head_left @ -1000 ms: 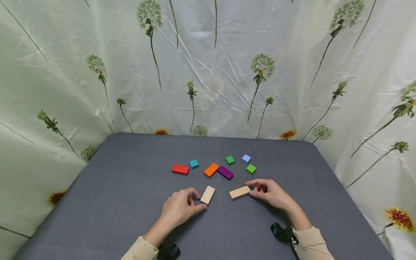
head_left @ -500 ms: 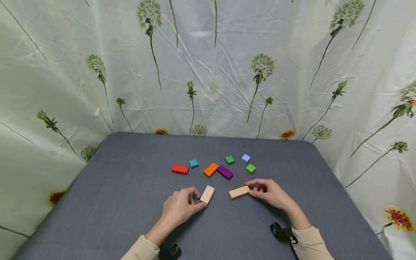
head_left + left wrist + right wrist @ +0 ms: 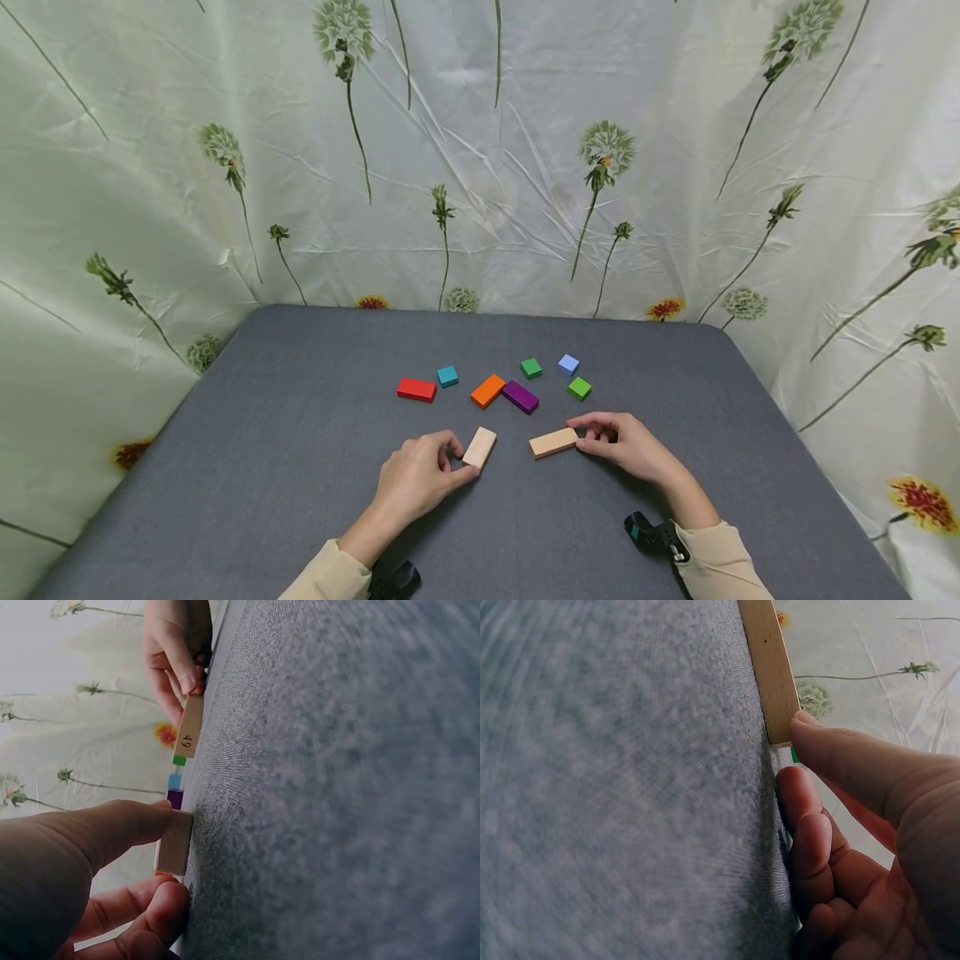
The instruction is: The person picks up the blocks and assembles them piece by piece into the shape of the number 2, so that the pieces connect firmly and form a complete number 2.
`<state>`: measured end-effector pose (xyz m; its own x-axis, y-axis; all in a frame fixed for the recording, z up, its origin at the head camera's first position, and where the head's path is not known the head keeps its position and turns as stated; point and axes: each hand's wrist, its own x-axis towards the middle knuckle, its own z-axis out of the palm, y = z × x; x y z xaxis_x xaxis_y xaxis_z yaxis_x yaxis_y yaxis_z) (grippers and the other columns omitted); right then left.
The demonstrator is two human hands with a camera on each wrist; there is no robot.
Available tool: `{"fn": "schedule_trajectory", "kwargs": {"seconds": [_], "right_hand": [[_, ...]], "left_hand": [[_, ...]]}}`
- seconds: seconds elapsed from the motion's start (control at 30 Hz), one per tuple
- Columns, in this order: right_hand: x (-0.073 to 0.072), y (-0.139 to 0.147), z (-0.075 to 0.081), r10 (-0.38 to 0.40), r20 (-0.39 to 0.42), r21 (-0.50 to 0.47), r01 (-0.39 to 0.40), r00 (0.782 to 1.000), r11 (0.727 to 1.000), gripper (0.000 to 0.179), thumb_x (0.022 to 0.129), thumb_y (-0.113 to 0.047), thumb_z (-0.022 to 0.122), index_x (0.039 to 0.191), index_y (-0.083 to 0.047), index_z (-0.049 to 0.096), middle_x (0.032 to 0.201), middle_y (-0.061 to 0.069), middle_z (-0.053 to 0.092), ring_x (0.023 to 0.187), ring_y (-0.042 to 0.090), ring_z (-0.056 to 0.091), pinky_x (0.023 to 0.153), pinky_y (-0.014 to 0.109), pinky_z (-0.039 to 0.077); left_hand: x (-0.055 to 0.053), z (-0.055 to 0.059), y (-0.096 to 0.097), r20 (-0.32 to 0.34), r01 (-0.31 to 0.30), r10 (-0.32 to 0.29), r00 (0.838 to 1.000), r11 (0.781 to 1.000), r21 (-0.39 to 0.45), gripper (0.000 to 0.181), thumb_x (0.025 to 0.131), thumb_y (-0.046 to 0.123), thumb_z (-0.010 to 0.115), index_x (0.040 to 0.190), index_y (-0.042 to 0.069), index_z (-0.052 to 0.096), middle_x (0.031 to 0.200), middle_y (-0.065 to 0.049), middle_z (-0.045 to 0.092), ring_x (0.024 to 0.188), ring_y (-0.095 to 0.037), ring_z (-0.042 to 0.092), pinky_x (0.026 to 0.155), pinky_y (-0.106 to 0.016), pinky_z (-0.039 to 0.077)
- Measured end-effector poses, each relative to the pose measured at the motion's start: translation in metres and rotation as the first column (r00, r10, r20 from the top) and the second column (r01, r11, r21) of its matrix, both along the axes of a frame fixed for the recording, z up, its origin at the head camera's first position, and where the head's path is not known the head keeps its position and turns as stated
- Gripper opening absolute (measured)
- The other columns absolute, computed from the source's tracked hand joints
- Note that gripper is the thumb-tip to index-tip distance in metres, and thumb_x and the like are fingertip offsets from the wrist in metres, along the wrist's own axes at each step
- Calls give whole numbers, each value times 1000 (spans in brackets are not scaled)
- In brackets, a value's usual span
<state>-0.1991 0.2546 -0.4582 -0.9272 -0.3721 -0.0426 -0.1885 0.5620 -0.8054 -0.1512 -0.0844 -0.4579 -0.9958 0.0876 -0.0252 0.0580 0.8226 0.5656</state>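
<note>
Two plain wooden blocks lie flat on the grey table, nearest to me. My left hand pinches the left wooden block between thumb and fingers. In the left wrist view, the thumb lies at one end of that block and curled fingers at the other. The right wooden block has its right end between the thumb and index finger of my right hand. A number is printed on its side, seen from the left wrist. The right hand's other fingers curl beneath.
Behind the wooden blocks lie coloured ones: red, teal, orange, purple, two green and a light blue block. The orange and purple blocks meet at a corner. A flowered curtain hangs behind the table.
</note>
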Motion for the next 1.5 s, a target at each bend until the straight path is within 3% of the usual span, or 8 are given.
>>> {"fn": "schedule_trajectory", "kwargs": {"seconds": [0.57,0.97,1.5], "right_hand": [[0,0,1,-17,8,16,17,1000,1000,32,100,-16,76,130,-5,74,91,3,65,76,7,51,66,23,40],[1,0,3,-26,9,24,25,1000,999,32,100,-17,76,130,-5,74,92,3,65,76,8,51,66,23,40],[-1,-1,-1,-45,2,47,45,999,998,29,100,-16,77,127,-6,76,91,2,64,77,9,52,67,23,41]], "left_hand": [[-1,1,3,-26,10,-10,1000,1000,-7,35,81,47,93,89,25,67,64,10,53,55,-10,45,52,-29,34],[-3,3,5,3,-3,3,1000,1000,-15,34,83,43,92,92,23,67,67,8,54,57,-11,46,54,-29,34],[-4,0,-3,-46,19,-19,999,1000,14,25,83,32,90,94,22,70,65,10,55,55,-10,47,51,-29,35]]}}
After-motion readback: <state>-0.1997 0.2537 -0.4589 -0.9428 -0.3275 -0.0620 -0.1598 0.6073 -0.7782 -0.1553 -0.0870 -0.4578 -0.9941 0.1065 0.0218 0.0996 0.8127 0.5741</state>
